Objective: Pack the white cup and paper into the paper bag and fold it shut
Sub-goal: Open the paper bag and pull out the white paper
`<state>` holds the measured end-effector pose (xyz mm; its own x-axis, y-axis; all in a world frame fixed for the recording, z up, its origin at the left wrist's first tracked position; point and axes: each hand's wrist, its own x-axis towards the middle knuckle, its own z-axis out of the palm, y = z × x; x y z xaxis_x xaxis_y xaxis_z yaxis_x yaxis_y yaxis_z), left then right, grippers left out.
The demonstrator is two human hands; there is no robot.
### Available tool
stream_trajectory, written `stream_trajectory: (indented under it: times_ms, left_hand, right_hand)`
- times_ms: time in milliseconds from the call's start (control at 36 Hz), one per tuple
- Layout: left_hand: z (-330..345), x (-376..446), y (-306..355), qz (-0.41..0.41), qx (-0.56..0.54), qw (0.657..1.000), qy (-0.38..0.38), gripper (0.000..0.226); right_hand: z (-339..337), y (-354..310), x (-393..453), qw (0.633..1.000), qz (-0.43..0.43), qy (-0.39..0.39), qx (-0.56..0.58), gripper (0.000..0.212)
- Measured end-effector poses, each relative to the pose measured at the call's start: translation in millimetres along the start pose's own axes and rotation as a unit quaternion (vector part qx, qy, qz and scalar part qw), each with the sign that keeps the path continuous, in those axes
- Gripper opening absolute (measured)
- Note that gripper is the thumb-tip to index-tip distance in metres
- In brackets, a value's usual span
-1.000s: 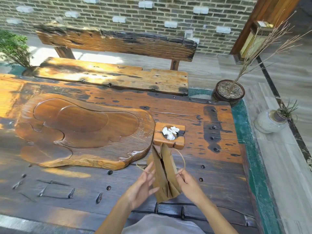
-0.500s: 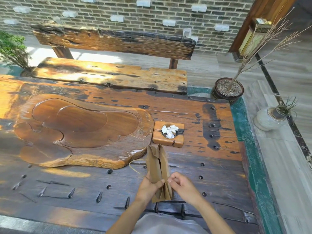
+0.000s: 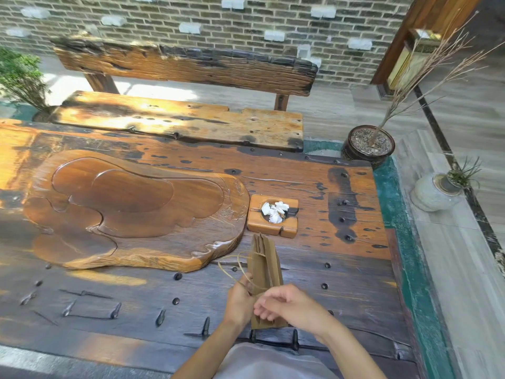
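The brown paper bag (image 3: 263,265) is pressed flat and narrow on the dark wooden table (image 3: 341,272), its mouth pointing away from me. My left hand (image 3: 240,296) grips its left edge near the bottom, with the twine handles (image 3: 233,265) looping out over my fingers. My right hand (image 3: 289,305) hovers over the bag's lower half, fingers loosely curled, their tips in front of the bag and around nothing. Crumpled white paper (image 3: 275,212) lies in the hollow of a small wooden block (image 3: 255,224) just beyond the bag. No white cup is in view.
A large carved wooden tea tray (image 3: 131,209) fills the table's left and middle. Iron studs and clamps dot the near table edge. A wooden bench (image 3: 177,121) stands behind the table. A dark pot with dry twigs (image 3: 367,144) and a pale stone planter (image 3: 434,191) sit to the right.
The bag has gone from spread open to squeezed flat. My left hand closed on its left edge; my right hand let go of the right side and moved across over the lower part.
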<state>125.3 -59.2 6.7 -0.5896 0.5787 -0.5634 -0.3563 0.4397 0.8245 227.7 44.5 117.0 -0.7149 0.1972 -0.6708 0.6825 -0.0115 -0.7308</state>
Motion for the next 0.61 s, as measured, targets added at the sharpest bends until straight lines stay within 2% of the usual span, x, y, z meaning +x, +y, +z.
stream_trajectory:
  times_ms: [56,111,389,528,611]
  left_hand:
    - [2,-3,3,0.007,0.015,1.0,0.008,0.032]
    - [4,-7,8,0.015,0.024,1.0,0.01,0.029]
    - [3,8,-17,0.003,-0.023,1.0,-0.01,0.052]
    - [4,-11,12,0.015,-0.03,0.999,-0.004,0.043]
    - [5,-11,12,0.001,-0.047,0.999,-0.002,0.046]
  right_hand:
    - [4,0,2,0.999,-0.015,0.032,-0.002,0.019]
    - [4,5,6,0.998,-0.023,0.062,0.003,0.013]
    - [0,7,8,0.992,0.006,0.123,-0.04,0.034]
    - [-8,5,8,0.987,0.034,0.155,-0.036,0.042]
    - [-15,2,5,0.984,0.047,0.172,-0.023,0.046]
